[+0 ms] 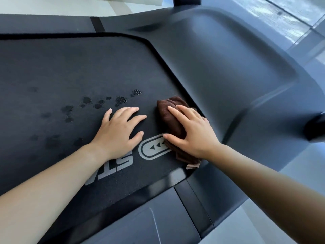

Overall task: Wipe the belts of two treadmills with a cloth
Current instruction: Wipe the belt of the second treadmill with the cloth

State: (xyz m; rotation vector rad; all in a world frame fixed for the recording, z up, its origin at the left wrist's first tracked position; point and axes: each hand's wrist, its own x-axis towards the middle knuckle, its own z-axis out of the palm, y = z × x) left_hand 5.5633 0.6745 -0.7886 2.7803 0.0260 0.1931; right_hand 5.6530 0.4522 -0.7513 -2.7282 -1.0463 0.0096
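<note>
Head camera, looking down over both forearms at the treadmill belt (70, 67). What can go wrong from here? First, the cloth (173, 113): it's a brown folded wad, and I'm only pressing on it, not clamping it, so a quick stroke could leave it behind or let the folds unroll under my palm. Second, it sits right at the belt's front right corner, hard against the dark seam where the belt runs under the motor cover (237, 67). A loose corner trails off near the side rail (158, 217), and that flap could snag in the gap. Third, I judge my weight to be on the belt, so if it rolls freely, a hard push could shift it and tip me forward. And the dark wet spots (121, 100) lie out beyond my other hand, well apart from the cloth, so a short stroke would miss them.

Now the fingers. My right hand (191, 131) lies on top of the cloth with fingers (177, 112) nearly straight and a little spread, pressing it down onto the belt and partly over the printed oval logo (153, 147). The thumb runs along the cloth's near edge. Whether it hooks under the fold I can't tell from this angle. My left hand (117, 131) is flat on the bare belt just beside the cloth, fingers splayed, holding nothing, its fingertips near the closest spots.
</note>
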